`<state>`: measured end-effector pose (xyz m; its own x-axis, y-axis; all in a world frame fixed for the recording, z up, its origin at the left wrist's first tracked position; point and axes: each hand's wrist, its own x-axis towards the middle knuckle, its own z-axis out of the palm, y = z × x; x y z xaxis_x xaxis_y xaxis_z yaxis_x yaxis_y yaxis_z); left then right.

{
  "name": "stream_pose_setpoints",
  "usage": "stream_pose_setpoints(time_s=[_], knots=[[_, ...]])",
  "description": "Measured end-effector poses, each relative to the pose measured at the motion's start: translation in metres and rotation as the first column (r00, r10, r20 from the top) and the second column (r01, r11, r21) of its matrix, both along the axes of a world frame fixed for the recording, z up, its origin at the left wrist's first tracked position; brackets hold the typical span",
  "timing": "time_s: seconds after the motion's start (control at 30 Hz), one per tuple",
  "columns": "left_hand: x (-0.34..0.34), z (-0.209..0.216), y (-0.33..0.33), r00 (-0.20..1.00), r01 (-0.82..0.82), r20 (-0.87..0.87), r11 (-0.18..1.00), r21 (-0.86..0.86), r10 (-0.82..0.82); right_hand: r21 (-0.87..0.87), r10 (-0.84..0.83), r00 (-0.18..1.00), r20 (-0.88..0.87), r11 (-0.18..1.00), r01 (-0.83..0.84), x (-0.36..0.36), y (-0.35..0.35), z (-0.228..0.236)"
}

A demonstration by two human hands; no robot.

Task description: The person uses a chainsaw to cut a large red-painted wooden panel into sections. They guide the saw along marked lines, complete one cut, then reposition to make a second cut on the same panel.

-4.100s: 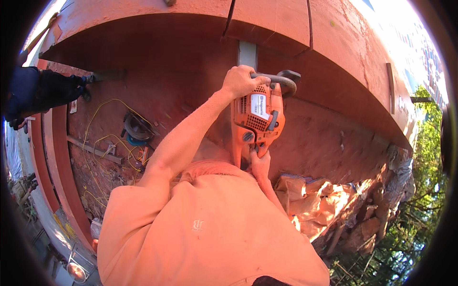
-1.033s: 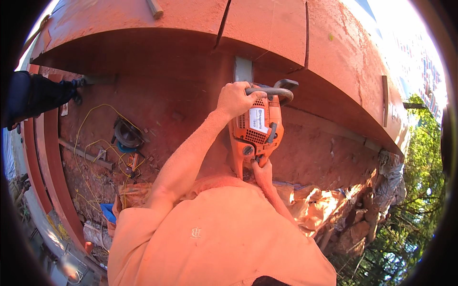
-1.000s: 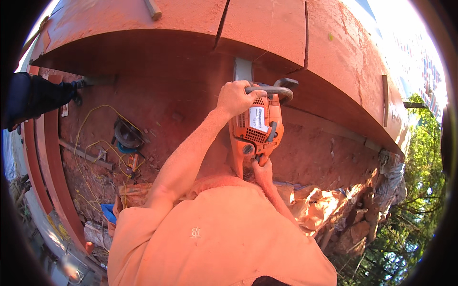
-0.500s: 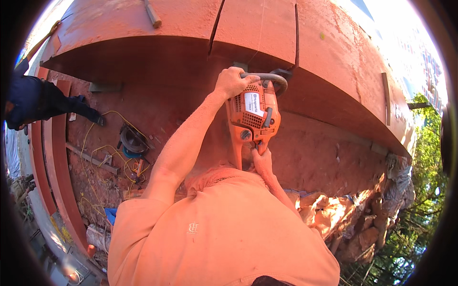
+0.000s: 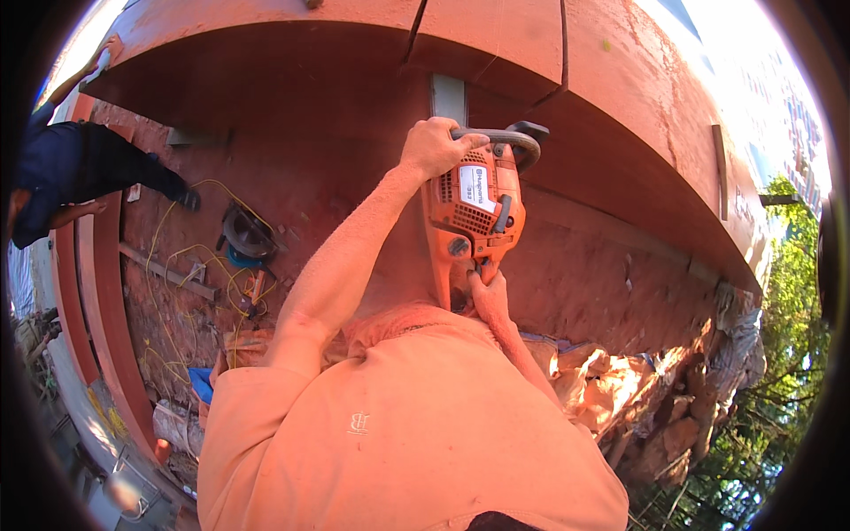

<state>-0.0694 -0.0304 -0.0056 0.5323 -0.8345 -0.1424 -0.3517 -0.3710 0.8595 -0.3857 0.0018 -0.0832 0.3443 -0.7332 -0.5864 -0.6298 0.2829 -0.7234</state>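
In the middle I hold an orange chainsaw (image 5: 509, 181) out in front of my body. My left hand (image 5: 432, 149) is wrapped round its dark front handle, and my right hand (image 5: 489, 296) grips the rear handle. The saw is at the near edge of a big, thick reddish wooden slab (image 5: 496, 35), close to the right one of two dark slits in it. Its guide bar and chain do not show, so I cannot tell whether the bar sits in the wood. Reddish dust coats the slab and my arms.
A grey support (image 5: 449, 99) stands under the slab. On the ground at left lie a circular saw (image 5: 248, 237), yellow cords and a wooden strip (image 5: 168, 273). A co-worker (image 5: 75, 168) stands far left, one hand at the slab's end. Crumpled sheeting (image 5: 611, 380) lies at right.
The slab's edge sits higher in view, and more of the grey support shows below it. The co-worker has shifted at the slab's end. Both my hands keep their grip on the chainsaw.
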Motion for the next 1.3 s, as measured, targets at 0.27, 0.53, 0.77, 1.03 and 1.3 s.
stream_pose_setpoints(time_s=[0.27,0.53,0.77,1.03,1.3], knots=[[-0.017,0.008,0.029,0.999,0.0,-0.045,1.0,-0.013,0.0,-0.082,0.035,0.997,0.065,0.996,-0.029,-0.011,0.027,0.008],[-0.003,0.006,0.013,0.998,0.005,-0.068,1.0,-0.008,-0.006,0.026,-0.003,1.0,-0.011,1.0,0.003,0.002,0.012,0.005],[0.02,-0.005,-0.02,0.999,-0.021,-0.041,0.993,-0.115,0.016,-0.096,0.024,1.0,0.015,0.995,-0.023,0.025,-0.016,0.011],[0.042,-0.01,-0.055,0.999,0.032,0.019,0.999,-0.043,-0.031,-0.088,0.032,0.999,0.028,0.996,-0.03,0.043,-0.045,0.006],[0.042,-0.012,-0.046,0.999,0.024,0.032,0.999,-0.037,-0.023,-0.101,0.059,0.998,0.035,0.993,-0.056,0.037,-0.038,-0.007]])
